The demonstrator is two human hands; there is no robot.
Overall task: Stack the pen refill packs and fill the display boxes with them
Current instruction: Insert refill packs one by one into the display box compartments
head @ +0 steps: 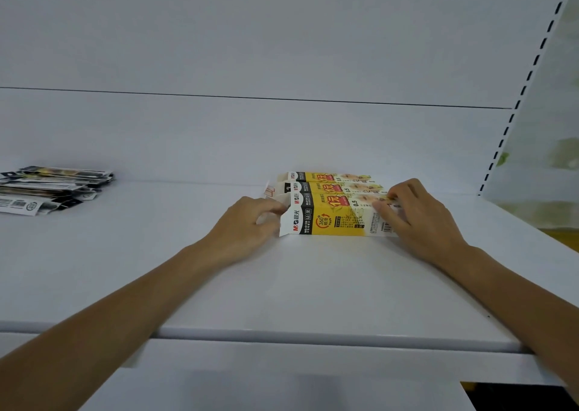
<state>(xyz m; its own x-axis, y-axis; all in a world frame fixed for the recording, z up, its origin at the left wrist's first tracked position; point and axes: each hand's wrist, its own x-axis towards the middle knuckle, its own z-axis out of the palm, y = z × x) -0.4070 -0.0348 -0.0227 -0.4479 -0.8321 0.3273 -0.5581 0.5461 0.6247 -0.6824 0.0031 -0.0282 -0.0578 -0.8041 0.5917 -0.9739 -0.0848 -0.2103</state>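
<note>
On the white shelf [313,285] three display boxes [332,187] sit side by side; my left hand [250,219] and right hand [416,216] each pinch an end of the nearest box [335,222]. Light thin card, I judge: hold the ends, gently. The refill packs [53,188], probably slippery, lie piled well apart leftward, path unobstructed.

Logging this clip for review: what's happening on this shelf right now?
A person holds the nearest display box at both ends: the left hand at its open flap end, the right hand at the other. Two more boxes lie right behind it on the white shelf. The refill packs sit piled far left, untouched.
</note>
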